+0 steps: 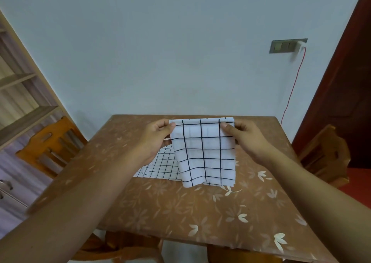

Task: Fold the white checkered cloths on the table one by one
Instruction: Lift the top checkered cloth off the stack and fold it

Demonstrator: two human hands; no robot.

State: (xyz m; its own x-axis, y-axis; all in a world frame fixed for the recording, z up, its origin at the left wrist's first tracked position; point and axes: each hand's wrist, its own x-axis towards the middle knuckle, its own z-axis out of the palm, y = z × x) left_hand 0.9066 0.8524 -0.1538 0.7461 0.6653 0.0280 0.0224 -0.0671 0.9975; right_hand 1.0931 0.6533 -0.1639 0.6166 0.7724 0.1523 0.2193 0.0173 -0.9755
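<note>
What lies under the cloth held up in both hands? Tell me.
A second checkered cloth lies flat on the table behind the held cloth; only its left part shows. The rest is covered, so whether more cloths lie there cannot be seen.

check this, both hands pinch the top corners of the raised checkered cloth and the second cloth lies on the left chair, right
One thing is off: in the head view the second cloth lies flat on the table, partly behind the raised cloth, not on the chair. The left hand and right hand do pinch the raised cloth's top corners.
</note>
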